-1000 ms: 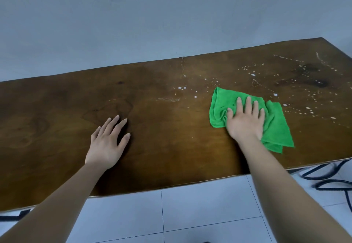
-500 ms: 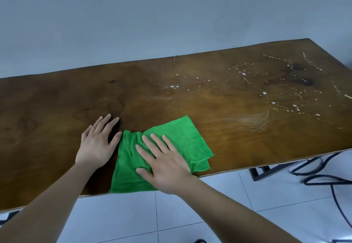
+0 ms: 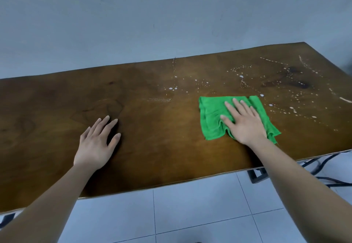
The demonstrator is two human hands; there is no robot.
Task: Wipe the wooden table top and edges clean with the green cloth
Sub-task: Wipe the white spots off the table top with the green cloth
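Now right hand [image 3: 245, 123] flat on green cloth [image 3: 213, 117], droplets [image 3: 297, 98] beyond, bare wooden table [image 3: 162, 138] leftward

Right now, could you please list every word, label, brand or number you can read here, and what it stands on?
None. The green cloth, the wooden table, the wall and the floor tiles bear no readable text; the white specks are spatter, not characters.

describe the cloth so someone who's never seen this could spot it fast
A brown wooden table stands by a grey wall. On its right half, under the right hand pressed flat, lies the cloth. It is the only bright green thing, rumpled, beside white droplets.
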